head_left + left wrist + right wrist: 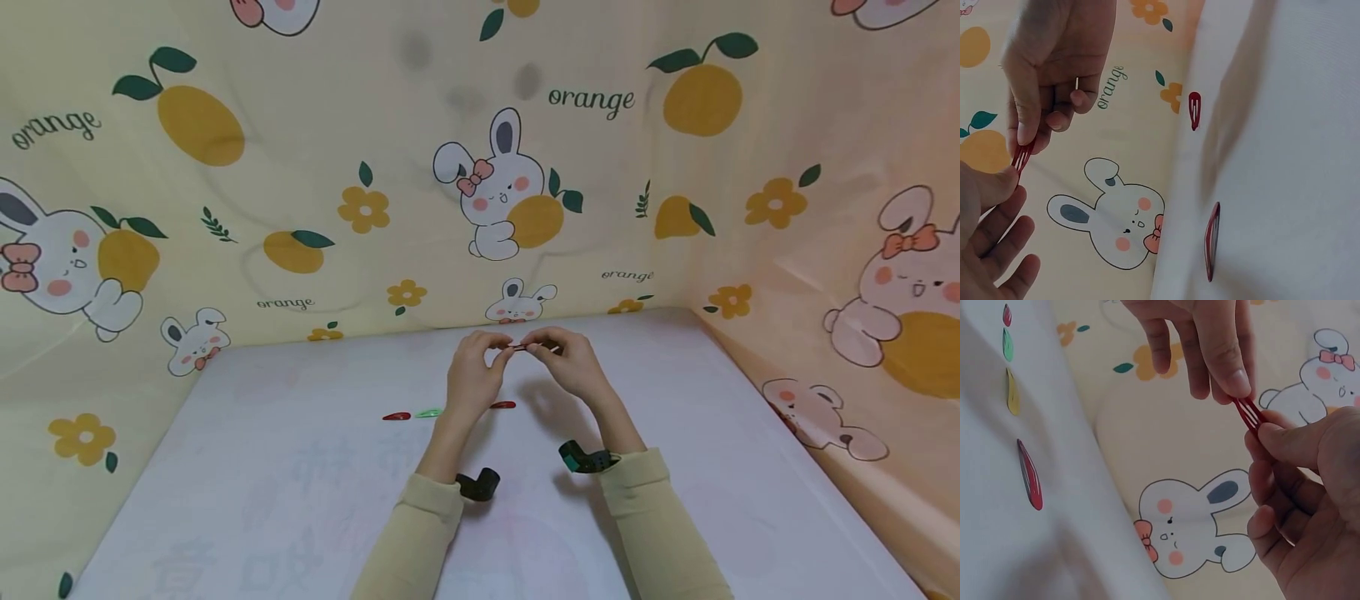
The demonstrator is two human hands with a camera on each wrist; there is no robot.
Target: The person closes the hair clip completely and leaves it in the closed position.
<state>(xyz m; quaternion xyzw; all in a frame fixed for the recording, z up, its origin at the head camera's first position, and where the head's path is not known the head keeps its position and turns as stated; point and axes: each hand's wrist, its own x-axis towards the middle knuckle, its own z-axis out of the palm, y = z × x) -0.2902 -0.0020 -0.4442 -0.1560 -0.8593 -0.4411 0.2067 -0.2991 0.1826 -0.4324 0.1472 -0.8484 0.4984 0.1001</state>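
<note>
A red snap hair clip [1250,415] is held between both hands above the far part of the white table. My left hand [474,377] pinches one end of it between thumb and fingertips. The thumb and forefinger of my right hand [572,362] pinch the other end. Slim metal bars show inside the clip's frame in both wrist views. On the table below lies another red hair clip [1030,475], in a row with a yellow hair clip [1012,392], a green hair clip [1008,344] and a smaller-looking red hair clip [1007,315]. The left hand hides the yellow one in the head view.
One more red hair clip [1194,110] lies near the table's far edge in the left wrist view. The white table [300,500] meets a cloth backdrop [420,167] printed with rabbits and oranges. Black wrist cameras [480,485] sit at both cuffs.
</note>
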